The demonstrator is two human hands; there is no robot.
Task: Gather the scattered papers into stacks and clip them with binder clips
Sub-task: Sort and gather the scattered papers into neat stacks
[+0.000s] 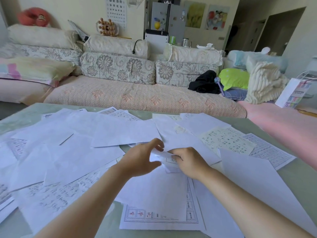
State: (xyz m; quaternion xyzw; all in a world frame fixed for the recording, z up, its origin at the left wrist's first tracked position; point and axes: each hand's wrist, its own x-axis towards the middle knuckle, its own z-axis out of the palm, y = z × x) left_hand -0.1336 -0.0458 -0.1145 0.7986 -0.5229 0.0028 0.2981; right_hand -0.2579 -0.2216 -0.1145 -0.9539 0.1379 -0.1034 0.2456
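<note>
Table (267, 127): pale green, strewn with papers (72, 152).
Sofa (137, 97): behind table.
Left hand (142, 158): fingers parted.
Right hand (190, 162): pinching a folded sheet (163, 154).

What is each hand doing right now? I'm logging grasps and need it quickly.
Left hand: fingers open, curled beside the small folded white paper, not clearly gripping.
Right hand: closed on that paper.

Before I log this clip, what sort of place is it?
Most likely a home living room: a long sofa with floral cushions faces the low table strewn with papers, and a fridge stands behind.
</note>
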